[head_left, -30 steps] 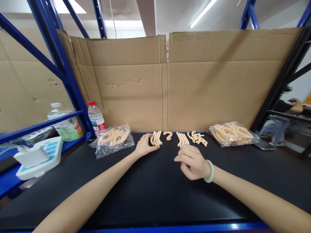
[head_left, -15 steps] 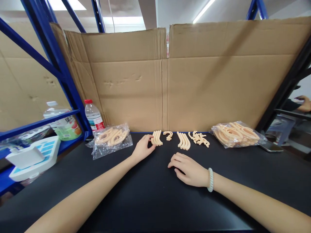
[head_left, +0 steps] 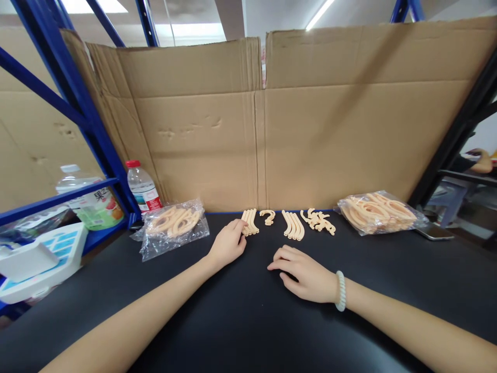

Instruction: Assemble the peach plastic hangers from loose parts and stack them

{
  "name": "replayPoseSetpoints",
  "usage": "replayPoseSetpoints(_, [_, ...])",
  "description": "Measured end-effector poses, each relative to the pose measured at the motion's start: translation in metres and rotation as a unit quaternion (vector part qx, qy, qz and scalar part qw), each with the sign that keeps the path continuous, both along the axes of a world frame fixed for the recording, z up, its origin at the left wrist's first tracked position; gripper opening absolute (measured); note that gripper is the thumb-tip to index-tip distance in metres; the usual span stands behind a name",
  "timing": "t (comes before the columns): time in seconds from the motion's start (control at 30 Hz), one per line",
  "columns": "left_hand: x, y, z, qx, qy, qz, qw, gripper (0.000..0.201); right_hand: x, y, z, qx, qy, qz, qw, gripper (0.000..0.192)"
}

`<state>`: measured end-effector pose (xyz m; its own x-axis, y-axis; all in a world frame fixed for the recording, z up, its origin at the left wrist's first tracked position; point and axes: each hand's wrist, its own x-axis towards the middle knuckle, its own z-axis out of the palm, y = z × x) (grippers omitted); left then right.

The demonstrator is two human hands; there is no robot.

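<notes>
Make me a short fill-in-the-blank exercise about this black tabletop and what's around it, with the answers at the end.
1. The bottle just behind the left-hand plastic bag has a ____ cap.
2. The pale bracelet is on the person's ____ wrist.
3. The tall brown panel behind the tabletop is made of ____.
4. Of the two rows of curved pieces, the left hand is nearer the ____ one.

Missing words: red; right; cardboard; left.
</notes>
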<state>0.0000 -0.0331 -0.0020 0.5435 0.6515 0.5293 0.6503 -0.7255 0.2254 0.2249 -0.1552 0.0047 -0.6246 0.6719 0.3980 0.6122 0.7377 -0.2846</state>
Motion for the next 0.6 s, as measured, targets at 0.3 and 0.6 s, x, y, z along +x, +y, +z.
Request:
replayPoseSetpoints(0.3, [-0.0027,0.0011,0.0027,0.031,0.045,0.024,0.998,0.033,0.0013,-0.0002,-0.0003,-0.029,0.025,0.002,0.999,0.034])
replayPoseSetpoints(0.6, [-0.0047,0.0016,0.0027,0.027,0.066,0.018,0.997,0.035,0.0021,0.0016,-0.0002,-0.046,0.027,-0.002,0.999,0.034])
